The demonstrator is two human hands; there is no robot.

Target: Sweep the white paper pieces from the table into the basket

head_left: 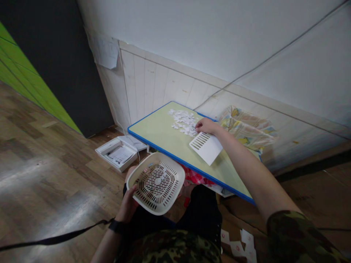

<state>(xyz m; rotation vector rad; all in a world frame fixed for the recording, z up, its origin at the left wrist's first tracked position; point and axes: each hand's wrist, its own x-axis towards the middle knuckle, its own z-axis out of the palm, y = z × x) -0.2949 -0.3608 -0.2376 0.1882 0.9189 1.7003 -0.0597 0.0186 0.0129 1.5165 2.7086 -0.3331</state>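
My left hand (pixel 129 204) grips the near left rim of a cream plastic basket (pixel 178 182), thumb over the edge. The basket is tilted over my lap, with slots in its bottom and a few small whitish pieces (pixel 159 180) inside. Over the table (pixel 159 128), my right hand (pixel 206 126) is closed, fingertips bent down at the right edge of a spread of small white pieces (pixel 184 120). What its fingers pinch, if anything, is too small to make out. Beneath the right wrist lies a flat white panel (pixel 210 150) with a row of slots, partly covered by the forearm.
Blue edging (pixel 164 155) runs round the tabletop. Behind it, by the wall, stands a container with a patterned cloth lining (pixel 244 126). An open white box (pixel 116 153) rests on the wooden floor at left. White printed cards (pixel 238 248) lie low at right.
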